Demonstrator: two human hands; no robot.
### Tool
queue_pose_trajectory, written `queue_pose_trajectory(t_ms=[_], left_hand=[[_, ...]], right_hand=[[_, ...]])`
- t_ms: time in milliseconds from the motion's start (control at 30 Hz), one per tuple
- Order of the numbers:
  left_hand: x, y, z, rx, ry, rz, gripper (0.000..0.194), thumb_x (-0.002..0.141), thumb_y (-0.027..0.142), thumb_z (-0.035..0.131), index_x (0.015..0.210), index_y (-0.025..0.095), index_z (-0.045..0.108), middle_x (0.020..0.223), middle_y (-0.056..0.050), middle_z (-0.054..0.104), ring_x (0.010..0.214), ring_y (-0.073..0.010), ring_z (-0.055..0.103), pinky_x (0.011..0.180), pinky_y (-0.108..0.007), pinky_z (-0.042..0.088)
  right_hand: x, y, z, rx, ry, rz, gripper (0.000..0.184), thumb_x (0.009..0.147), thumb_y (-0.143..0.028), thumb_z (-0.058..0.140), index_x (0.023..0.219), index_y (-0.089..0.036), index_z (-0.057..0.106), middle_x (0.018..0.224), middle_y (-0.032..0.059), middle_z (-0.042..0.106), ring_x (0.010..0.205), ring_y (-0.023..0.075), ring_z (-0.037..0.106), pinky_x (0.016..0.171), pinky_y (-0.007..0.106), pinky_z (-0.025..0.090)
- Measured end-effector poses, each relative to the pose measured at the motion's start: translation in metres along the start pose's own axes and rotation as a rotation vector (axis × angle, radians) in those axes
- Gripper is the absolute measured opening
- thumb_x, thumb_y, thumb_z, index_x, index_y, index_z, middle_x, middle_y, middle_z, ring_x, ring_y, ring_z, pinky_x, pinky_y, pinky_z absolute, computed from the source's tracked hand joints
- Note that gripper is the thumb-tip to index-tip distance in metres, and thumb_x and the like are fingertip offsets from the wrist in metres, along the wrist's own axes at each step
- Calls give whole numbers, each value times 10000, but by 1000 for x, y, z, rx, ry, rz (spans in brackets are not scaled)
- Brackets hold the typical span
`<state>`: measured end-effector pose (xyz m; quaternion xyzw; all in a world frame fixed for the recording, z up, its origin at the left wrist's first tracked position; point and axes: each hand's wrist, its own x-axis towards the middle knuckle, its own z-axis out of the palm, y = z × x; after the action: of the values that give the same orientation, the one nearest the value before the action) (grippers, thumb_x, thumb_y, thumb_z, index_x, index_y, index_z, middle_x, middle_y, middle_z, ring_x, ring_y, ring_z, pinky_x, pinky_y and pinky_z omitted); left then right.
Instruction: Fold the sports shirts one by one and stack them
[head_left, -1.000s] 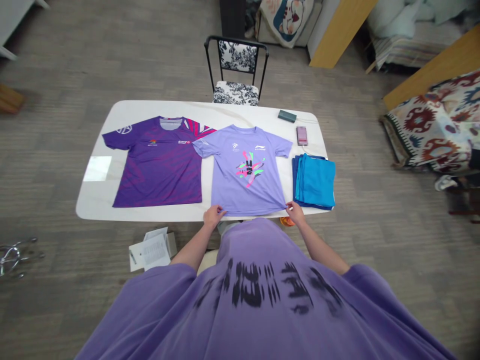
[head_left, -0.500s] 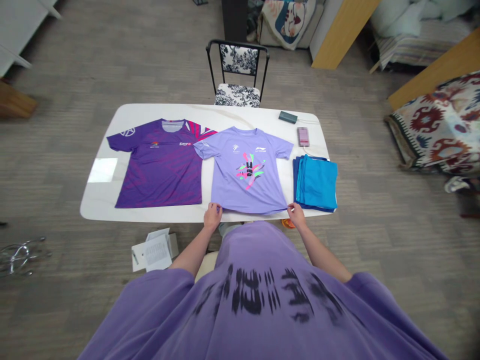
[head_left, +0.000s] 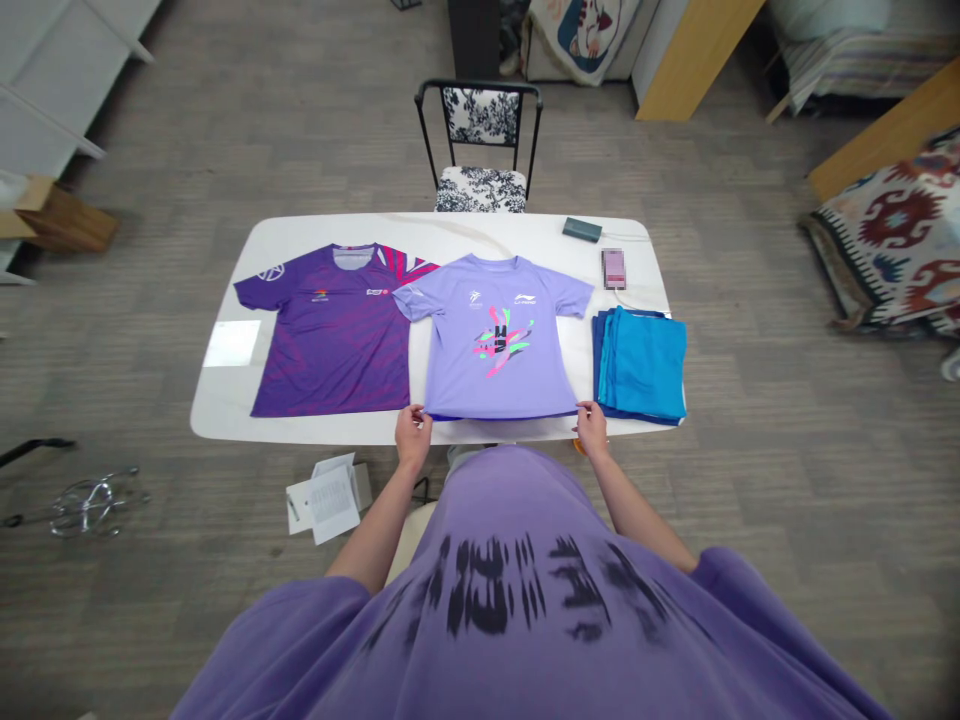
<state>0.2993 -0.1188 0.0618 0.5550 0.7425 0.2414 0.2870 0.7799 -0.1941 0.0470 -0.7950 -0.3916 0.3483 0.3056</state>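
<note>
A lilac T-shirt (head_left: 495,340) with a colourful chest print lies flat on the white table (head_left: 225,400), front up. My left hand (head_left: 412,436) pinches its bottom left corner at the near table edge. My right hand (head_left: 592,428) pinches the bottom right corner. Both hands are closed on the hem, which is lifted slightly off the table. To the left of it a dark purple jersey (head_left: 330,335) is spread out flat.
A stack of folded blue cloth (head_left: 641,362) sits at the table's right end. A phone (head_left: 613,267) and a dark case (head_left: 582,229) lie behind it. A patterned chair (head_left: 480,150) stands at the far side. A small box with papers (head_left: 328,493) lies on the floor.
My hands have kept their hold on the lilac shirt's hem and drawn it straighter along the near edge. The camera view has shifted a little.
</note>
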Motion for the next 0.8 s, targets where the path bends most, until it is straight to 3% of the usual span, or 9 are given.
queue_pose_trajectory(t_ms=[200, 367, 467, 600, 800], left_hand=[[3, 5, -16, 47, -25, 54, 213, 1076, 314, 582, 1222, 236, 715, 1125, -90, 738, 1034, -243, 699, 1062, -393, 587], [4, 8, -33, 39, 58, 66, 282, 1143, 354, 522, 1323, 194, 668, 1284, -137, 717, 1167, -223, 655, 1127, -374, 568], [1, 1, -38, 35, 81, 0, 309, 1152, 391, 499, 1346, 206, 653, 1328, -130, 707, 1213, -220, 657, 1139, -365, 564], [-16, -18, -33, 42, -24, -80, 304, 1127, 409, 521, 1327, 240, 676, 1288, -103, 757, 1156, -228, 710, 1083, -361, 578], [-45, -54, -12, 94, -226, -210, 252, 1050, 359, 615, 1234, 271, 763, 1148, -101, 829, 1027, -263, 765, 983, -394, 565]], right_hand=[[6, -6, -2, 16, 25, 2, 418, 937, -567, 646, 1197, -243, 685, 1117, 90, 720, 866, 238, 669, 743, 430, 712], [5, -6, -21, -123, 66, -101, 364, 940, -366, 612, 1276, -249, 687, 1204, 109, 723, 935, 254, 672, 982, 460, 646], [0, -2, -36, -280, 70, -118, 393, 962, -304, 587, 1339, -283, 698, 1240, 109, 711, 1015, 278, 679, 990, 435, 596], [-11, 9, -42, -404, 2, -103, 327, 994, -287, 597, 1278, -342, 749, 1189, 68, 699, 1032, 275, 684, 914, 392, 557], [-26, 32, -31, -486, -203, -97, 320, 1022, -237, 598, 1252, -358, 786, 1219, 46, 714, 971, 220, 684, 804, 324, 509]])
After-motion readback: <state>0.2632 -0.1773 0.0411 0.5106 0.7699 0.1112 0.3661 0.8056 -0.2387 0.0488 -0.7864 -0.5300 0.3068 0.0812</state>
